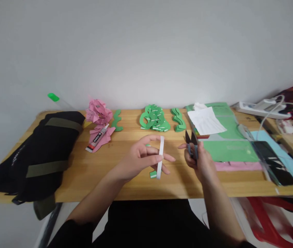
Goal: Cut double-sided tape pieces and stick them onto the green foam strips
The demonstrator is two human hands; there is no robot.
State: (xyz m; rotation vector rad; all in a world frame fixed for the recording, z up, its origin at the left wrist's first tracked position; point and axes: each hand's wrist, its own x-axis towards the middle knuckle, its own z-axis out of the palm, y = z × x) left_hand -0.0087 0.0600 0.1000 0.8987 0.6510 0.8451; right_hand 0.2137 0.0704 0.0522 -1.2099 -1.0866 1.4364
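Observation:
Above the middle of the wooden table, my left hand [147, 156] pinches a narrow white strip [160, 151] between thumb and fingers, the strip running nearly upright. My right hand [196, 156] grips a pair of scissors [193, 146] with grey handles; their dark blades point up and stand apart. A gap separates the blades from the strip. Below my left hand lies a small green piece with a white stripe [153, 174], partly hidden by the strip. Farther back sit a pile of green cut-outs with white marks [156, 117] and a stack of wavy green cut-outs [178, 120].
At the left are a black bag [45, 155], crumpled pink paper pieces [98, 112], a glue tube [96, 138] and one wavy green piece [117, 120]. Rightward lie green sheets [241, 151], a white paper [206, 120], a phone [275, 165] and a power strip [261, 108] with cables.

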